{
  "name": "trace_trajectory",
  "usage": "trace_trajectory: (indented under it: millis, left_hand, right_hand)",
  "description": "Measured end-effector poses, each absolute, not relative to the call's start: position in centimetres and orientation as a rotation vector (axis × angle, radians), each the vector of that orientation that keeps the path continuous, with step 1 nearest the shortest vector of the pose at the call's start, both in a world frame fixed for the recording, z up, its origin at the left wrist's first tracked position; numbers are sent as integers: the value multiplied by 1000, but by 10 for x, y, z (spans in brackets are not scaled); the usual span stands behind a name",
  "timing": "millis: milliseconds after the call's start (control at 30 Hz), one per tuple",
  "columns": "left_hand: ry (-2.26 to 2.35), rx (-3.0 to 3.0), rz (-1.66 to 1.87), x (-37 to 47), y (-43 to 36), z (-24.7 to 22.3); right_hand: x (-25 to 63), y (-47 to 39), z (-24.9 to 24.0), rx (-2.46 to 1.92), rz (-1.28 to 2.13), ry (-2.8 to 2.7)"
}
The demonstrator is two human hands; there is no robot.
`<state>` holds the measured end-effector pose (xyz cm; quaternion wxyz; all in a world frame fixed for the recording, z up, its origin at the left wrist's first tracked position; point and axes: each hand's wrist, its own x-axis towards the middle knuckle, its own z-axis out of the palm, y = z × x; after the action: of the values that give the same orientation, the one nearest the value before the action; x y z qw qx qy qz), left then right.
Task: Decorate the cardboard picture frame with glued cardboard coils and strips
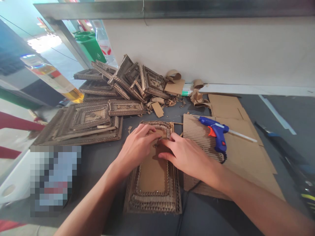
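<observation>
A long cardboard panel [154, 177] lies lengthwise in front of me, with raised borders of corrugated strips and a smooth tan centre. My left hand [140, 142] reaches over its upper left part, fingers bent and drawn together near a tiny dark piece [156, 144]. What its fingertips pinch, if anything, is too small to make out. From the right, my right hand [184, 152] meets it over the panel, index fingertip near the same piece, the thumb apart and lower. The fingers partly hide the panel's upper centre.
Right of the panel, a blue glue gun [216, 129] with a glue stick rests on corrugated cardboard [194, 131]. Similar framed panels [133, 78] are heaped behind, beside scraps [157, 109]. A bottle of yellow liquid [55, 78] stands left; pliers [301, 177] lie right. A cable [183, 209] crosses the front.
</observation>
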<state>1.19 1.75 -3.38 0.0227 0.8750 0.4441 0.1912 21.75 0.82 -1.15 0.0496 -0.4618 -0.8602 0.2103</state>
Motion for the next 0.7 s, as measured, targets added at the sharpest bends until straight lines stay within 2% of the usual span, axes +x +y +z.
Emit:
trace_trajectory:
  millis: [333, 567, 700]
  left_hand:
    - [1422, 2679, 596, 13, 16, -34]
    - [1419, 2709, 602, 13, 15, -34]
    - [1512, 2658, 661, 16, 13, -35]
  right_hand:
    - [217, 7, -8, -1422, 646, -2662]
    - [224, -26, 46, -1124, 547, -2714]
    - [242, -40, 61, -1196, 535, -2595]
